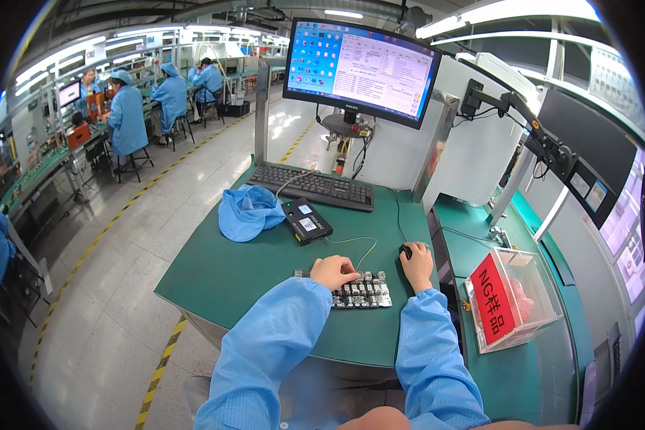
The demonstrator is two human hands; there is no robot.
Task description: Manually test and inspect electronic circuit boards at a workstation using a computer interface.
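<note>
My left hand rests over the upper left part of a black tray or board filled with rows of small silver-white parts. Its fingers are bent and drawn together at one of the parts; what they pinch is hidden. To the right, my right hand lies on a black computer mouse, fingers curled round it. Beyond the left hand sits a small black box-shaped device with pale labels. From it a thin yellow-green cable runs to the tray near my left fingers.
A blue cloth cap and a black keyboard lie on the green table. A lit monitor stands behind them. A clear box with a red sign stands at right. Several people in blue coats work at far left benches.
</note>
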